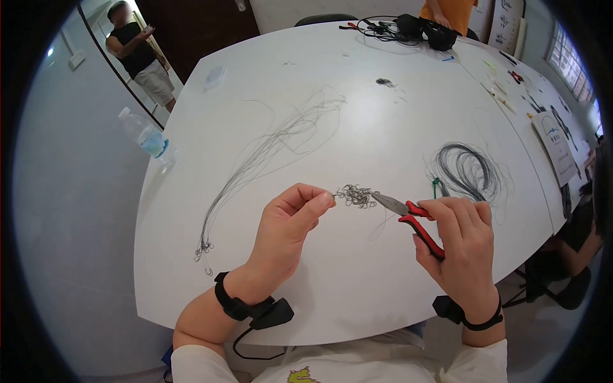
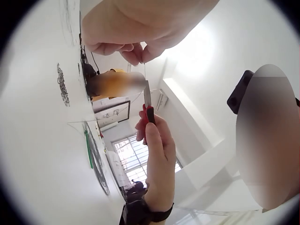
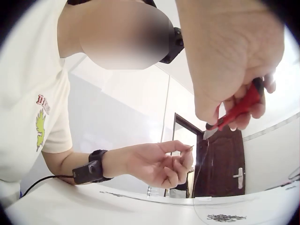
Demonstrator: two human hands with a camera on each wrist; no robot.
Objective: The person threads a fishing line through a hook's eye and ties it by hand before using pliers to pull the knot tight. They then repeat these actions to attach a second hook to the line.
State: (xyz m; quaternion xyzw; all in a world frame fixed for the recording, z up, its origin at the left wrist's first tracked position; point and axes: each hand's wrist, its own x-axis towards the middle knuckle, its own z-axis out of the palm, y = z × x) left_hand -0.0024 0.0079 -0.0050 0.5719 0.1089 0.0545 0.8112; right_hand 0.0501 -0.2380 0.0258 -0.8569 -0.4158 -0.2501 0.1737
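My left hand [image 1: 281, 239] pinches a small, thin dark piece between thumb and forefinger; its exact shape is too small to tell. In my right hand [image 1: 465, 246] are pliers with red and black handles [image 1: 431, 241], their tip pointing left toward the pinched fingers. The pliers [image 2: 148, 96] stand apart from the left fingertips in the left wrist view, with a fine line between them. A pile of small dark hooks [image 1: 357, 196] appears between the hands in the head view; the left wrist view shows this pile [image 2: 63, 85] lying on the table, below the hands.
Long thin strands [image 1: 255, 156] with hooks at one end lie left on the white table [image 1: 319, 281]. A dark coil [image 1: 476, 172] with a green tie lies right. Beyond are a small dark pile [image 1: 385, 82], cables [image 1: 383, 29], tools, a bottle [image 1: 151, 139] and two people.
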